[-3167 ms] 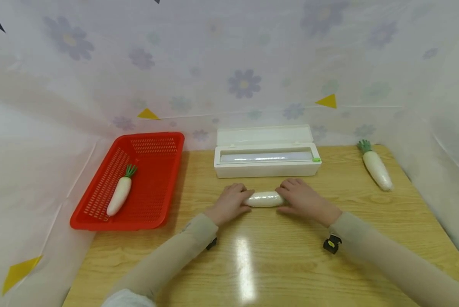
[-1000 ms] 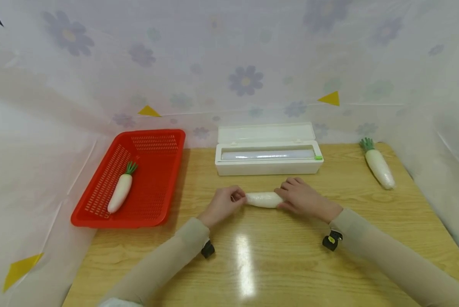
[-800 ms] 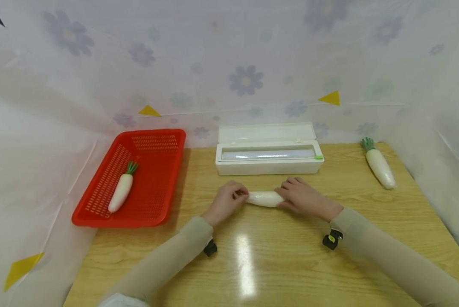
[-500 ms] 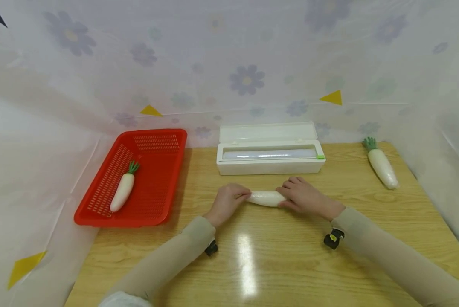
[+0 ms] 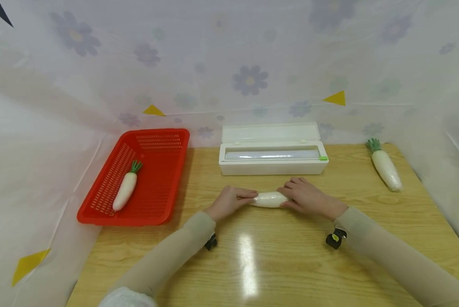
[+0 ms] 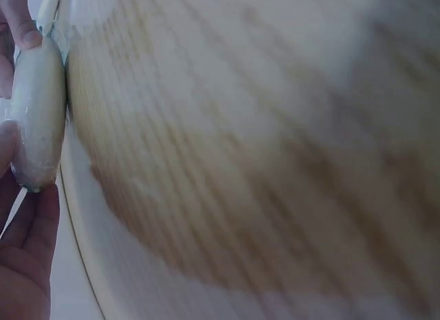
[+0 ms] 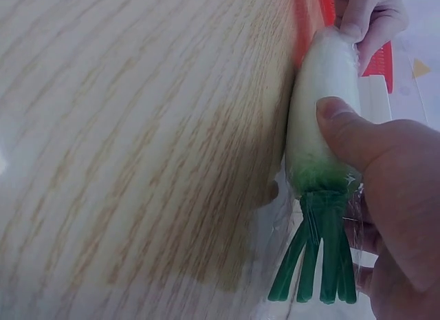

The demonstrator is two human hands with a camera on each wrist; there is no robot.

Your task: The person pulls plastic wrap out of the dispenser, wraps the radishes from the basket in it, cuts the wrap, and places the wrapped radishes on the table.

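Note:
A white radish (image 5: 269, 199) lies sideways on the table, wrapped in shiny clear film. My left hand (image 5: 231, 202) holds its narrow tip; in the left wrist view the thumb lies on the side and the fingers (image 6: 38, 220) pass the end. My right hand (image 5: 308, 198) grips the leafy end, with its thumb (image 7: 344, 131) pressed on the body. Green leaves (image 7: 322, 248) stick out there in the right wrist view, with loose film around them. From the head view the leaves are hidden by the right hand.
Behind the hands stands a white box (image 5: 273, 167), lid up, with a roll of cling film (image 5: 271, 155) inside. A red basket (image 5: 179, 179) at left holds another radish (image 5: 125, 191). A film-wrapped radish (image 5: 386, 169) lies at the far right.
My left fingers have shifted on the radish's tip, from a bent pinch to lying straighter over the end. The right hand keeps its grip. The head view has moved slightly.

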